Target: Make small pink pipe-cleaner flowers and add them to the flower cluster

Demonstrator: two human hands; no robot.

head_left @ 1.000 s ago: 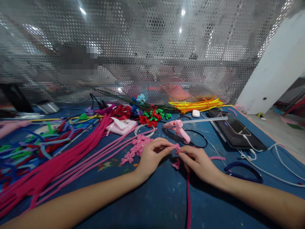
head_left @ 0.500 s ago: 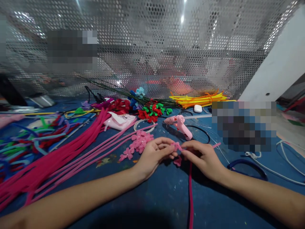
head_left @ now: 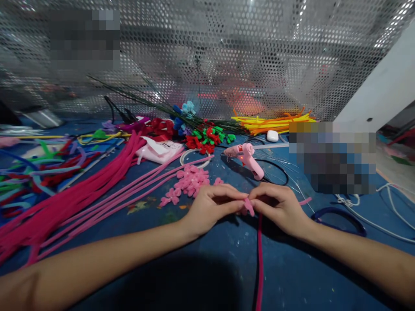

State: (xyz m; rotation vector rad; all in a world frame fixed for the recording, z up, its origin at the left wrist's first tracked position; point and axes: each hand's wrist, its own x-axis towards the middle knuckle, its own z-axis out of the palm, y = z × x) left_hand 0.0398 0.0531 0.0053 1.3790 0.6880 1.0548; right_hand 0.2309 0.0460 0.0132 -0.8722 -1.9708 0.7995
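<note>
A light pink pipe cleaner, bent into small loops, is pinched between my two hands over the blue table. My left hand grips it from the left with thumb and forefinger. From the right, my right hand closes on it with thumb and fingertips. One pink end sticks out past the right hand. A darker pink pipe cleaner runs from under the hands toward the table's near edge. Beyond the left hand lies a pile of pink pipe-cleaner flowers.
A pink glue gun lies beyond my hands. Long magenta pipe cleaners spread on the left, near a mixed-colour heap. Yellow pipe cleaners, red flowers and a white case sit at the back. A perforated metal screen stands behind.
My hands have come closer together, and the looped pink piece now points downward between the fingertips. The view has tilted slightly down.
</note>
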